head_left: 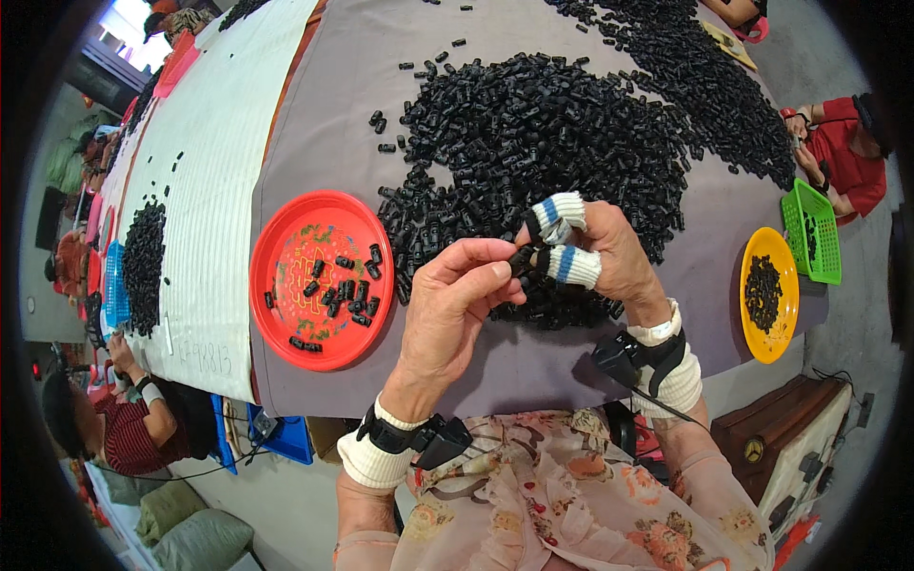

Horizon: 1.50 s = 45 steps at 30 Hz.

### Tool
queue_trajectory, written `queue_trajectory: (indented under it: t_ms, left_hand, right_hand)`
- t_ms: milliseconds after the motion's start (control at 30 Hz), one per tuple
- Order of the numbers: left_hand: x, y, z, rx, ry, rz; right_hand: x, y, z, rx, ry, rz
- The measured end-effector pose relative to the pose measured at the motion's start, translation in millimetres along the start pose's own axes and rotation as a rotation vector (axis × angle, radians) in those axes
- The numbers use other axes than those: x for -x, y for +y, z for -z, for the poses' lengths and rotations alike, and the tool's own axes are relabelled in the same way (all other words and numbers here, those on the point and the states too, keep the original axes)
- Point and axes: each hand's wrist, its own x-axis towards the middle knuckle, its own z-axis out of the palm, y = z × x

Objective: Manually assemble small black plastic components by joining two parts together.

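My left hand [455, 305] and my right hand [609, 249] meet above the table's near edge, both pinching one small black plastic part [523, 258] between their fingertips. White-and-blue knitted sleeves cover two fingers of my right hand. Both wrists carry white bands with a black device. Just beyond my hands lies a big heap of the same black plastic parts [533, 143] on the grey tablecloth [333, 114]. A round red plate [322, 279] with several black parts on it sits to the left of my left hand.
A yellow plate [769, 295] with black parts and a green basket [812, 231] stand at the right. A person in red [843, 152] sits far right, another in a striped top [143, 423] at lower left. A white cloth [205, 171] with another black heap lies left.
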Motion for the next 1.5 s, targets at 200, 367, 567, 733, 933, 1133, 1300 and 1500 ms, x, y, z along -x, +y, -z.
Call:
queue_trajectory:
  t_ms: [200,367,567,733,933,1133,1300,1500]
  left_hand:
    - [-1.4,-1.4,2.7,-0.043,0.002,0.002]
    - [-2.7,-1.7,1.0,-0.067,0.016,0.018]
    - [-2.4,-2.7,6.5,-0.122,-0.026,0.0]
    - [-5.2,-7.4,8.5,0.123,-0.122,0.09]
    - [-8.1,-9.1,15.1,0.218,-0.159,0.111]
    - [-10.9,-14.7,16.5,0.376,-0.211,0.108]
    - [-10.9,-16.5,14.9,0.429,-0.13,0.075]
    - [-7.5,-11.7,6.1,0.345,-0.059,0.054]
  right_hand:
    - [1.1,-4.2,-0.5,0.049,-0.045,-0.066]
    - [1.7,-1.7,-0.4,0.056,-0.024,-0.06]
    - [-2.0,-1.9,-0.2,0.057,-0.035,-0.069]
    - [-7.9,-6.6,1.9,0.01,-0.057,-0.056]
    - [-15.1,-10.0,-0.7,-0.03,-0.115,-0.138]
    - [-11.6,-16.0,2.7,0.023,0.018,-0.248]
    - [-7.7,-14.2,-4.4,0.199,-0.057,-0.158]
    - [-10.2,-16.2,-11.7,0.285,-0.031,-0.122]
